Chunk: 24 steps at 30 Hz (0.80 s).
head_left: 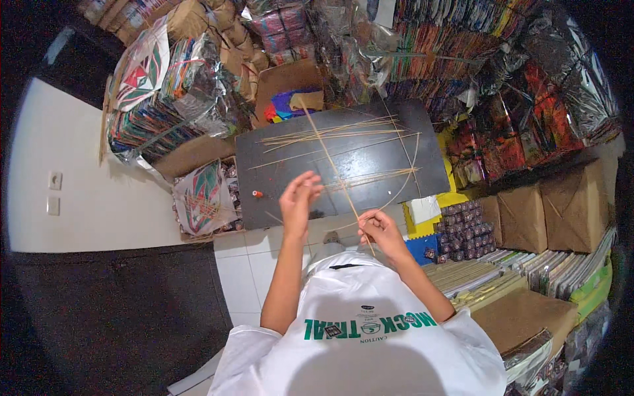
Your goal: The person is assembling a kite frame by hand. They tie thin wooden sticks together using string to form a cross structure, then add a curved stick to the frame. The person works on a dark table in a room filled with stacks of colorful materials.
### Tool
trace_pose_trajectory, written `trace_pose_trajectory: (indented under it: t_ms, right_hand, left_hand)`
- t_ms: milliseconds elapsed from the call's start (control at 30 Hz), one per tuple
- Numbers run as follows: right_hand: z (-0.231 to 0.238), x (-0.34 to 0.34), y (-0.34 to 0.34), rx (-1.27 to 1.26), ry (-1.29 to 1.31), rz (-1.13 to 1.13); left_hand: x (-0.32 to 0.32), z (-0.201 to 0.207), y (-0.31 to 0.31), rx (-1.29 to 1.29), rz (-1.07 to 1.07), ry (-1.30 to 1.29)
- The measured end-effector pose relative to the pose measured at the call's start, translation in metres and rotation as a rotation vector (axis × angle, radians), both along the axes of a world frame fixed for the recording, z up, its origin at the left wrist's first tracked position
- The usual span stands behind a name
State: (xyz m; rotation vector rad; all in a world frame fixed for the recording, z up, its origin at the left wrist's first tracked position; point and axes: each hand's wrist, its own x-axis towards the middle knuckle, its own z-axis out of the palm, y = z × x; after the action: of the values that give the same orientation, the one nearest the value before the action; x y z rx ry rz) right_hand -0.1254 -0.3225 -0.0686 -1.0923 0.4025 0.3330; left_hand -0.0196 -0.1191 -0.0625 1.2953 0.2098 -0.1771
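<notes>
Person at centre of the frame, seen from above, working over a dark board (pixel 370 173) that fills the middle. The right hand (pixel 382 232), just below the board's lower edge, is closed in a pinch on the near end of a long bamboo stick (pixel 328 158); from that pinch the stick runs up and to the left across the board, its far tip ending near a brown card (pixel 308 100) at the board's upper edge. The left hand (pixel 297 201), centre-left, is raised with fingers loosely spread and holds nothing that can be made out; it stands just left of the stick, apart from it. A thin curved sliver (pixel 404 181) arcs from near the right hand up toward the board's right edge; whether those fingers also grip it cannot be told.

Handling note: the stick is slender and whippy, so the pinch is best kept low and firm at the end while the free hand steadies the shaft further up, without bending it.

Loose bamboo sticks (pixel 330 132) lie fanned across the board's upper half; a second bundle (pixel 383 177) lies at right centre. A small orange spool (pixel 257 194) sits at the board's left edge. Stacked kites (pixel 155 92) occupy the upper left
</notes>
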Motion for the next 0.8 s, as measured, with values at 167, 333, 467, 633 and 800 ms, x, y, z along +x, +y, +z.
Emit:
trace_pose_trajectory:
  t_ms: [167,333,467,633,800]
  right_hand:
    - [-0.001,0.003,-0.004,-0.099,0.014,-0.042]
    - [-0.004,0.004,-0.005,-0.077,-0.010,-0.074]
    - [0.000,0.004,-0.003,-0.055,-0.028,-0.071]
    - [0.001,0.003,0.000,-0.059,-0.033,-0.055]
    - [0.001,0.000,0.002,-0.065,-0.044,0.001]
  left_hand:
    - [0.001,-0.004,0.033,0.110,0.440,-0.185]
    - [-0.014,-0.030,0.047,0.144,0.519,-0.011]
    - [-0.029,-0.038,0.038,0.211,0.535,0.003]
    - [-0.035,-0.012,0.017,0.466,0.454,-0.304]
    - [-0.021,0.025,0.009,0.369,-0.117,-0.211]
